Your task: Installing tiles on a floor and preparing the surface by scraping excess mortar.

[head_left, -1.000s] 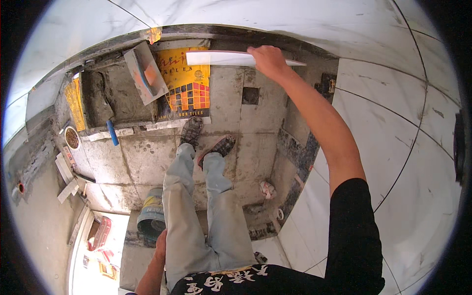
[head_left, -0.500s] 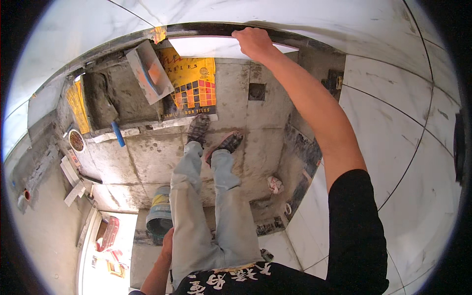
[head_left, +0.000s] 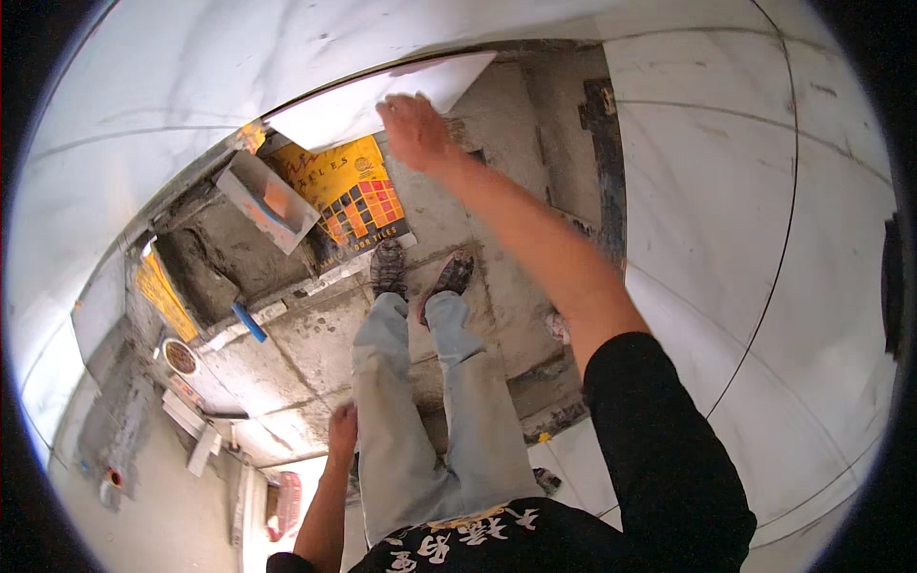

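My right hand (head_left: 411, 129) is at the front edge of a long white tile (head_left: 330, 110), fingers curled against it; the tile lies along the foot of the far tiled wall. My left hand (head_left: 342, 425) hangs beside my left leg, fingers curled, with no held object visible. Below the tile's left part is a yellow tile carton (head_left: 353, 201), with a trowel (head_left: 263, 205) at its left beside a grimy mortar tray (head_left: 186, 239).
A blue handle (head_left: 248, 320) and round bowl (head_left: 180, 356) sit at the left, near offcut strips (head_left: 186, 415). Marbled wall tiles (head_left: 707, 210) surround me at right and top. My shoes (head_left: 387, 267) stand on the stained concrete-coloured floor (head_left: 315, 353). A crumpled scrap (head_left: 557, 327) lies at right.
My right hand and the white tile have shifted left and lower in the picture, the tile now slanted. My view has turned slightly. My left hand appears higher, beside the leg.
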Demonstrator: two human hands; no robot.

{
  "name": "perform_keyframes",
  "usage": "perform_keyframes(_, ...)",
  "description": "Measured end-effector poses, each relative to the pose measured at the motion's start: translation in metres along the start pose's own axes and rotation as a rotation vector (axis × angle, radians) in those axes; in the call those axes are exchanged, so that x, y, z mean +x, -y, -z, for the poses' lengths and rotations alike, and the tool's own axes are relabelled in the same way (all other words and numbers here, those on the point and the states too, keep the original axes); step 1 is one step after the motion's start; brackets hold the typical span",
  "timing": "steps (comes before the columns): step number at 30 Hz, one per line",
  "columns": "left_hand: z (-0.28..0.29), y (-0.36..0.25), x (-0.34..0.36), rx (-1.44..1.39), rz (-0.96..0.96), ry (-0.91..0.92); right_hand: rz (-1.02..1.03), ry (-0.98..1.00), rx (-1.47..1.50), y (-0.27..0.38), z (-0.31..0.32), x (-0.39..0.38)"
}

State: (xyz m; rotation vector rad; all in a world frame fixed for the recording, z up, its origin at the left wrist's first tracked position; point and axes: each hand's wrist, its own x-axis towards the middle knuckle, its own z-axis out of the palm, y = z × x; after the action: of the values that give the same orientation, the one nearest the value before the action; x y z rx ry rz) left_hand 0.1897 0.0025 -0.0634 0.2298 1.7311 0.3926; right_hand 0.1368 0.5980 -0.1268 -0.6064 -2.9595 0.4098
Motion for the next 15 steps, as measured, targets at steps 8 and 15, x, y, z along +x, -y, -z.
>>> perform_keyframes(8, 0.038, -0.367, 0.218, 0.512, -0.89, -0.323, -0.603, 0.494, 0.54, 0.152, -0.051, -0.217)
perform_keyframes(15, 0.025, -0.565, 0.386, 1.111, -1.551, -0.269, -0.657, 0.718, 1.032, 0.33, 0.028, -0.374)
